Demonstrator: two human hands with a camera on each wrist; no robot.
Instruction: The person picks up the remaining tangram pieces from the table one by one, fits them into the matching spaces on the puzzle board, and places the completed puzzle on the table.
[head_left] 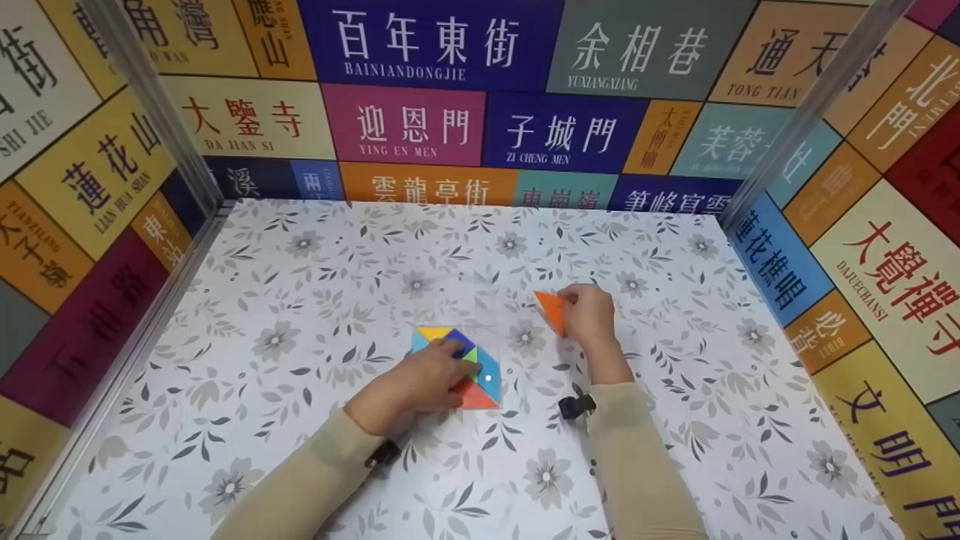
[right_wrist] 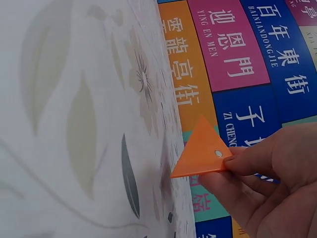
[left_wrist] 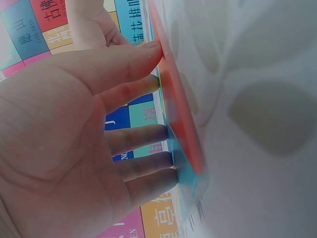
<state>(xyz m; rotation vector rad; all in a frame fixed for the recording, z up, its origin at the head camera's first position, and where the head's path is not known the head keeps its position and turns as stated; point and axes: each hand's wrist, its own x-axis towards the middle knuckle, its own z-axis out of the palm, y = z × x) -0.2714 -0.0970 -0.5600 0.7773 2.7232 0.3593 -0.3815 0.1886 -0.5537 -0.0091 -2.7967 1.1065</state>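
Several tangram pieces lie close together on the table, among them a yellow piece, a dark blue piece, a light blue piece and a red triangle. My left hand rests on them, its fingers extended and its fingertips touching the pieces, partly covering them. In the left wrist view, the red piece shows edge-on beneath the thumb. Off to the right, my right hand pinches an orange triangle by one corner between thumb and fingers. Its flat face has a small light dot near the thumb.
A white tablecloth with grey flowers and leaves covers the table. Upright panels with coloured Chinese signs stand at the back and both sides. A black wrist strap piece sits at the right cuff.
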